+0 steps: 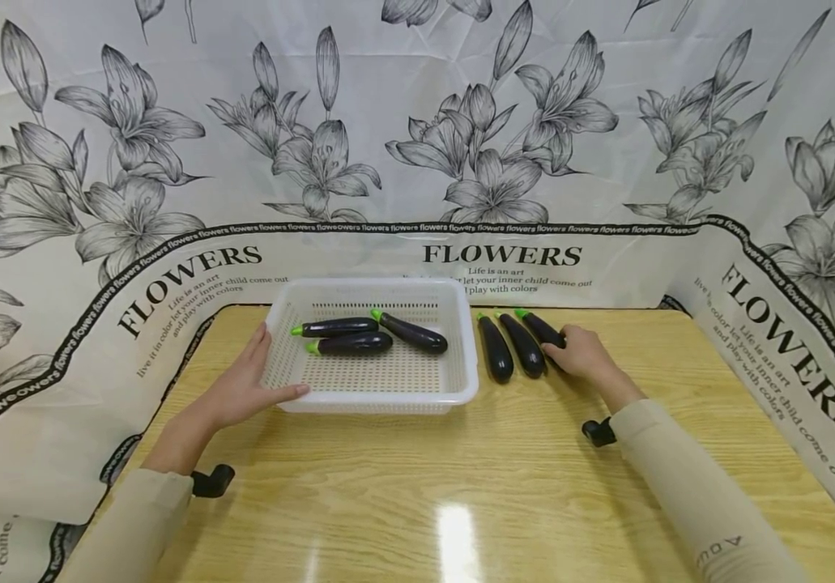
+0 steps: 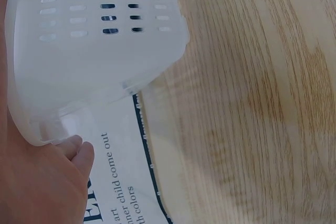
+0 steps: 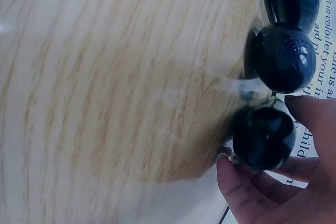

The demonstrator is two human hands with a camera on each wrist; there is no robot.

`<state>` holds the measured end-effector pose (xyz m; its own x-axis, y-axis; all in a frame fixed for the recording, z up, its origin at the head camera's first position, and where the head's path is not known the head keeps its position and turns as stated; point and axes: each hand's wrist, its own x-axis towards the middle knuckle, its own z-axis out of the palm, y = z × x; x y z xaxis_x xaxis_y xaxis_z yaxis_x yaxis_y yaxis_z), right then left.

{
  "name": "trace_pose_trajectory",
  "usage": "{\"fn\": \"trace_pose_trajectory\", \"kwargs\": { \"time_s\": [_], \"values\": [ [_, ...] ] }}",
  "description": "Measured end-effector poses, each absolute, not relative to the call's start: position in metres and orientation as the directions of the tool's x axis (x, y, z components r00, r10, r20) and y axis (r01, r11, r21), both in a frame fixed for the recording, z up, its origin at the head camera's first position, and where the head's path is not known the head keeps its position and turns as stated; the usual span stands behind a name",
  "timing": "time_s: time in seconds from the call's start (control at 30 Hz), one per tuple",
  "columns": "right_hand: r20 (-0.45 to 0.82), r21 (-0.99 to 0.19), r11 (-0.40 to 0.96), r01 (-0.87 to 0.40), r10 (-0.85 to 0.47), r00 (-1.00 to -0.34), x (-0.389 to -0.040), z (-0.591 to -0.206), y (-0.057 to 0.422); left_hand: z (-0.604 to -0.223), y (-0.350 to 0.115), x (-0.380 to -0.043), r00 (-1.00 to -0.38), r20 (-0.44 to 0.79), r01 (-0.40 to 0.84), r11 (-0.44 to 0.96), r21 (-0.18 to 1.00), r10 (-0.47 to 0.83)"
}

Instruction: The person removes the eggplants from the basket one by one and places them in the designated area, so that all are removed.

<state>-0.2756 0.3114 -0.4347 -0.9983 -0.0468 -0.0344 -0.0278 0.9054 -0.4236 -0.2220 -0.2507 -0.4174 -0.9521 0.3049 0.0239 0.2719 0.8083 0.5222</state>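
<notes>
A white perforated plastic basket (image 1: 388, 398) stands on the table with three dark eggplants lying in it, one of them the eggplant (image 1: 414, 333) on the right. My left hand (image 1: 245, 387) grips the basket's left end, thumb along the front rim; in the left wrist view its fingertips (image 2: 84, 156) curl at the rim. To the right of the basket, three more eggplants lie side by side, green stem ends pointing away. My right hand (image 1: 583, 353) holds the rightmost eggplant (image 1: 539, 328) near its thick end. In the right wrist view, thumb and fingers surround that eggplant (image 3: 264, 139).
The wood-grain table (image 1: 388, 494) reaches toward me in front of the basket. A white cloth (image 1: 359, 186) with printed flowers and lettering hangs behind and along both sides. Two loose eggplants, including the middle eggplant (image 1: 523, 346), lie between the basket and my right hand.
</notes>
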Motion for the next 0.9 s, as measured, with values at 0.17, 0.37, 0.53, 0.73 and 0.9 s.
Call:
{"fn": "trace_pose_trajectory", "kwargs": {
  "time_s": [0.17,0.37,0.53,0.73,0.9],
  "values": [
    [-0.044,-0.415,0.909,-0.032,-0.055,-0.998,-0.275,-0.435,0.312,-0.419,-0.251,-0.222,-0.951,0.027,0.275,0.807,0.523,0.306],
    [-0.06,-0.405,0.914,-0.023,-0.052,-0.997,-0.275,-0.436,0.313,-0.419,-0.251,-0.223,-0.95,0.027,0.278,0.808,0.519,0.31],
    [-0.057,-0.409,0.912,-0.03,-0.059,-0.997,-0.272,-0.432,0.314,-0.42,-0.251,-0.222,-0.951,0.023,0.276,0.811,0.516,0.309],
    [-0.072,-0.419,0.908,-0.017,-0.052,-0.996,-0.263,-0.422,0.314,-0.421,-0.251,-0.223,-0.949,0.023,0.28,0.808,0.519,0.313],
    [-0.05,-0.415,0.909,-0.026,-0.051,-0.997,-0.261,-0.414,0.315,-0.42,-0.252,-0.224,-0.948,0.031,0.287,0.81,0.511,0.316]
  ]
}}
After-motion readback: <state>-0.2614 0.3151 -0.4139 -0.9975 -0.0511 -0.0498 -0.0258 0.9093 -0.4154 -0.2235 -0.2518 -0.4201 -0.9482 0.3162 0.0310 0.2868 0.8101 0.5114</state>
